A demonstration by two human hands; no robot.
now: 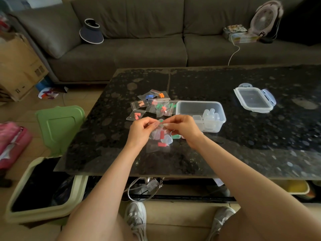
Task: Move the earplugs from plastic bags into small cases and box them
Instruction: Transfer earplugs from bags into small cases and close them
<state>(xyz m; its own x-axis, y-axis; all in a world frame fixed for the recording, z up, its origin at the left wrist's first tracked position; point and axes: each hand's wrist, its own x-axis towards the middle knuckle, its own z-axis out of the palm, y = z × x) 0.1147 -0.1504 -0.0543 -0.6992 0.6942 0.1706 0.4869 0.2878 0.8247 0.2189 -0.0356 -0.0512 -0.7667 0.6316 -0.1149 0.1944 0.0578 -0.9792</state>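
A long grey sofa point(147, 49) runs along the far side, with a white fan point(265, 18) and a dark sun visor point(91, 32) lying on its seats. In front of it stands a black speckled table point(243, 136), and by its near left corner sits an open bin point(22, 197) with a green lid point(59, 126) tipped up. On the table there is a clear plastic box point(184, 108) holding a cluster of small clear cases point(211, 117) at its right end. The box lid point(253, 99) lies flat well to the right of it. Just left of the box is a loose pile of little zip bags point(154, 105) with blue, orange, pink and green earplugs showing inside. The person's left hand point(140, 131) and right hand point(184, 127) meet in front of the box. Each pinches the top edge of 1 small bag point(157, 134) between thumb and fingertips. A red earplug point(162, 135) shows in that bag. Below the hands on the table lie an open clear case point(166, 139), a green case point(176, 136) and another red earplug point(161, 144)
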